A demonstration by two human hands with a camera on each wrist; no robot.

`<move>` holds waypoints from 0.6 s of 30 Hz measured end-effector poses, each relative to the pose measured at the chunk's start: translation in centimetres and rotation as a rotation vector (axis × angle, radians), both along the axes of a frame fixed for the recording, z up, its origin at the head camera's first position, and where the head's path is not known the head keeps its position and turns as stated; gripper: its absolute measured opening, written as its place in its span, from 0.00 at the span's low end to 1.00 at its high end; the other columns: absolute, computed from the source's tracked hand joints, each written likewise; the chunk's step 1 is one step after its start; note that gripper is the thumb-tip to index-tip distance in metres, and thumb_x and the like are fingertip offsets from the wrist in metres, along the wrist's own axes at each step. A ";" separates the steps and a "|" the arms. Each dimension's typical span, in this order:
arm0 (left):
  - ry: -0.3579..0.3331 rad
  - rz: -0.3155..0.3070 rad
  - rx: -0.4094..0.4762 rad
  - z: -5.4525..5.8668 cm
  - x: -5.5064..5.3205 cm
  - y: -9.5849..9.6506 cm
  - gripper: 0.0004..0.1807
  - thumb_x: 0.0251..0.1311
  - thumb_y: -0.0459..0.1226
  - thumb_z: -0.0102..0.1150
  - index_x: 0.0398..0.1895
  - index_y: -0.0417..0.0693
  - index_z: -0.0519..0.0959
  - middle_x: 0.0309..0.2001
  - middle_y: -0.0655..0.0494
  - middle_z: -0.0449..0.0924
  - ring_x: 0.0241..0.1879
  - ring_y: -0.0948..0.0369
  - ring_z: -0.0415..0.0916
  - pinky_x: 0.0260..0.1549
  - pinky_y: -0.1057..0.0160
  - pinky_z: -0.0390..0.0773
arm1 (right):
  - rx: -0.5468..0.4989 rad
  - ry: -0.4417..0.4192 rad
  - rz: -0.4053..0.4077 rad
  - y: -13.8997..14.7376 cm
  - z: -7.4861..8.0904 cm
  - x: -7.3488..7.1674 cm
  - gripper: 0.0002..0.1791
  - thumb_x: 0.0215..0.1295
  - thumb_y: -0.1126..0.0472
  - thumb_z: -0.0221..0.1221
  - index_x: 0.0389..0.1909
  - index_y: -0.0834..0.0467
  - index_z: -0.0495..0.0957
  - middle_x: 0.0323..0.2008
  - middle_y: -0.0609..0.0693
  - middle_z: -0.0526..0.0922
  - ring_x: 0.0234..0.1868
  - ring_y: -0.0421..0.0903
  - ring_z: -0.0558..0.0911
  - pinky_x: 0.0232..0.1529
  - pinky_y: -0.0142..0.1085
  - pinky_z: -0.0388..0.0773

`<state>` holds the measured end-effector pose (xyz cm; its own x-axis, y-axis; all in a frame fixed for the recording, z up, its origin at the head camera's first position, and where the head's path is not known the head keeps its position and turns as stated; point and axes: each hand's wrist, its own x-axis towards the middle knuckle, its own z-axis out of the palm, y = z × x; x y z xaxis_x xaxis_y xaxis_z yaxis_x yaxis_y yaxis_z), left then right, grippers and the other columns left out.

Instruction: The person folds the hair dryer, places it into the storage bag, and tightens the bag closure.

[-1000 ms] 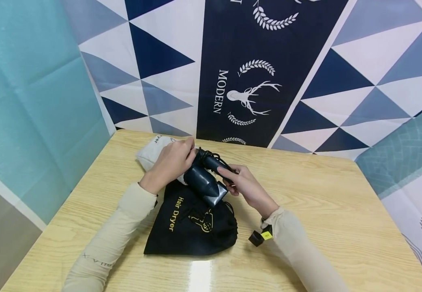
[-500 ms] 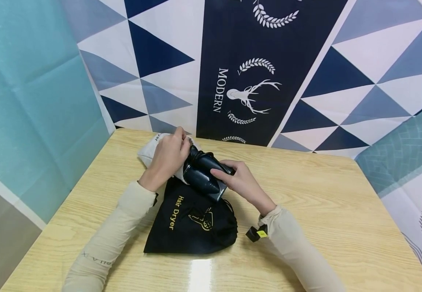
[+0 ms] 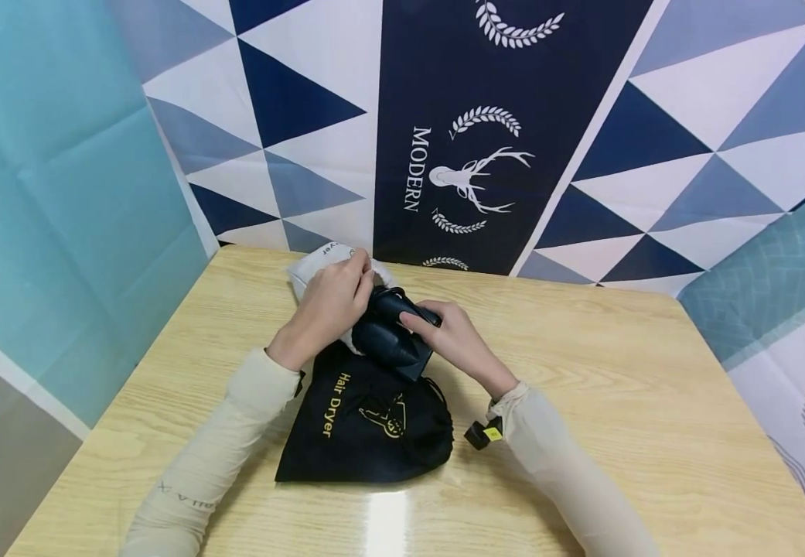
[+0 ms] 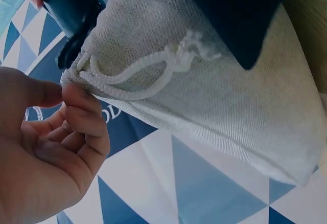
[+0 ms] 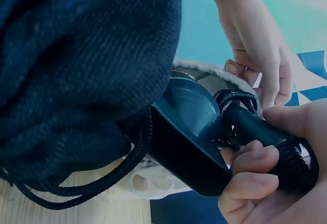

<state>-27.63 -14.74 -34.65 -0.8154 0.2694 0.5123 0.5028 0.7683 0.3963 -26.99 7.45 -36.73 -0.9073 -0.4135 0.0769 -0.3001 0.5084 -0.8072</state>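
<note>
A dark folding hair dryer (image 3: 383, 340) sits with its rear end inside the mouth of a light grey drawstring bag (image 3: 310, 272). My right hand (image 3: 459, 339) grips its folded handle (image 5: 253, 127), round which the black cord is bundled. The flat nozzle points out of the bag toward the front right. With thumb and index finger, my left hand (image 4: 56, 147) pinches the grey bag's rim, near the knotted white cord (image 4: 176, 58). A black drawstring bag (image 3: 360, 452) lettered "Hair Dryer" in yellow lies in front, partly under the dryer. How deep the dryer reaches is hidden.
The wooden table (image 3: 583, 371) carries both bags. Behind it stands a wall covering (image 3: 472, 178) with triangles and a deer print. A teal panel (image 3: 75, 170) rises on the left.
The grey bag has shifted right over the hair dryer's rear end. My right hand has moved slightly left and up with the dryer. The black bag has stayed put.
</note>
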 end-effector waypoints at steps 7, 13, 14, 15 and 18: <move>-0.038 -0.031 -0.030 -0.4 0.3 0.4 0.06 0.73 0.35 0.47 0.37 0.45 0.71 0.21 0.56 0.70 0.19 0.59 0.70 0.18 0.62 0.68 | -0.048 -0.018 -0.074 -0.2 -0.2 -0.4 0.21 0.72 0.44 0.56 0.39 0.59 0.82 0.24 0.51 0.76 0.24 0.47 0.75 0.27 0.36 0.70; -0.057 -0.063 -0.049 -0.7 0.5 0.9 0.06 0.74 0.35 0.45 0.39 0.43 0.71 0.21 0.55 0.69 0.19 0.60 0.69 0.17 0.63 0.66 | -0.129 -0.095 -0.107 -0.4 -0.5 -0.7 0.24 0.71 0.43 0.56 0.36 0.62 0.80 0.18 0.47 0.70 0.16 0.44 0.68 0.19 0.33 0.65; -0.060 -0.065 -0.052 -0.7 0.5 1.0 0.06 0.74 0.35 0.45 0.39 0.44 0.70 0.20 0.56 0.68 0.19 0.60 0.68 0.17 0.63 0.66 | -0.140 -0.114 -0.101 -0.5 -0.6 -0.7 0.24 0.71 0.42 0.56 0.37 0.63 0.79 0.17 0.47 0.69 0.15 0.44 0.67 0.18 0.33 0.64; -0.063 -0.067 -0.055 -0.7 0.5 1.0 0.06 0.74 0.36 0.44 0.39 0.45 0.70 0.20 0.56 0.68 0.19 0.60 0.68 0.17 0.63 0.65 | -0.145 -0.131 -0.091 -0.5 -0.6 -0.8 0.25 0.71 0.42 0.56 0.37 0.63 0.79 0.16 0.47 0.69 0.15 0.43 0.66 0.18 0.33 0.63; -0.064 -0.070 -0.062 -0.7 0.4 1.2 0.06 0.75 0.36 0.43 0.39 0.46 0.68 0.20 0.56 0.66 0.18 0.60 0.66 0.17 0.63 0.64 | -0.128 -0.126 -0.062 -0.8 -0.5 -1.1 0.24 0.71 0.41 0.56 0.36 0.62 0.79 0.17 0.48 0.70 0.16 0.44 0.67 0.20 0.34 0.64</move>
<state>-27.28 -13.55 -35.31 -0.8242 0.3558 0.4405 0.5309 0.7562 0.3825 -28.07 6.67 -37.20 -0.9366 -0.3503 0.0094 -0.1637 0.4138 -0.8955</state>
